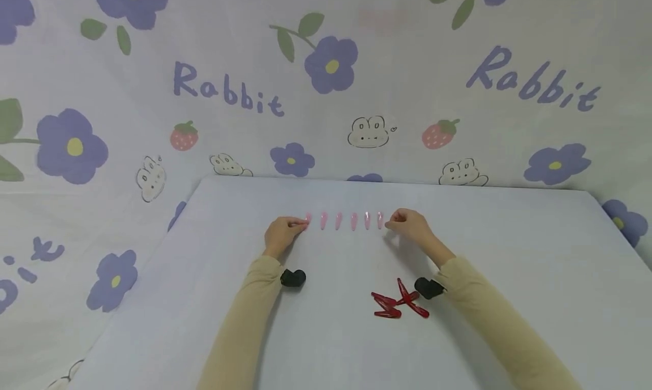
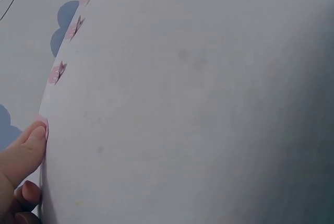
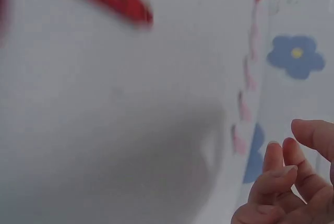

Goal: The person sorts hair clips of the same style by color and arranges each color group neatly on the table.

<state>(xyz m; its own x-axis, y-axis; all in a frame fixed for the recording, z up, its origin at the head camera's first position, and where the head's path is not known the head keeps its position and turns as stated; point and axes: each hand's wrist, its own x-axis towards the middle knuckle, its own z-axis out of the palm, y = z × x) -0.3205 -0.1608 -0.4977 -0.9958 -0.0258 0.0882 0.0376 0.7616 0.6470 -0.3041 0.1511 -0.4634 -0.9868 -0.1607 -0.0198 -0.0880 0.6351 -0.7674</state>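
Note:
Several pink snap hair clips (image 1: 338, 221) lie in a row across the white table, each pointing toward the front. At the row's left end my left hand (image 1: 283, 234) pinches the outermost pink hair clip (image 1: 308, 217) between thumb and finger; in the left wrist view the thumb (image 2: 34, 143) covers most of it. Just right of the rightmost pink clip (image 1: 380, 220) is my right hand (image 1: 411, 226). Its thumb and bent fingers (image 3: 274, 182) stand apart in the right wrist view, with nothing between them.
Several red snap hair clips (image 1: 387, 306) lie in a loose heap near my right wrist, some crossing each other. Dark wrist cameras (image 1: 293, 278) sit at both cuffs. Behind the white table (image 1: 214, 220) hangs a patterned cloth (image 1: 244, 50) with flowers and rabbits.

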